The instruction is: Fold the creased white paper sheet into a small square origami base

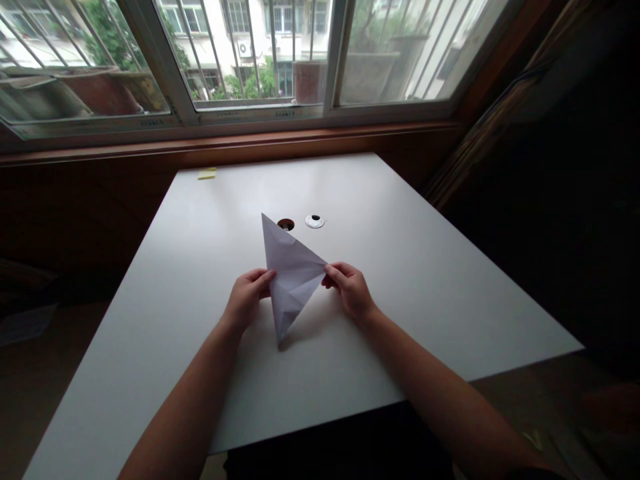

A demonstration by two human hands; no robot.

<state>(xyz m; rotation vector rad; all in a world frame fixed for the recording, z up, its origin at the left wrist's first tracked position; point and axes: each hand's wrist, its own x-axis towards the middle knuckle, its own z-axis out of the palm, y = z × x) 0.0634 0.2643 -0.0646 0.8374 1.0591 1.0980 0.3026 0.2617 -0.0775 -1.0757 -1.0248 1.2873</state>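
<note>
A folded sheet of white paper [293, 270], shaped like a triangle with creases across it, is held up over the white table [425, 280]. My left hand [247, 293] pinches its left edge between thumb and fingers, near the middle of that side. At the right corner, my right hand [350, 287] grips the tip between thumb and forefinger. One point of the paper aims away from me, and another aims down toward the tabletop, where a shadow falls. The fingers behind the paper are partly hidden.
Beyond the paper, a round hole [285, 225] opens in the tabletop, with a white ring-shaped cover [315, 221] beside it. A yellow sticky note [207, 173] lies at the far left edge. Past the table is a barred window [260, 113] with flower pots [100, 90] outside.
</note>
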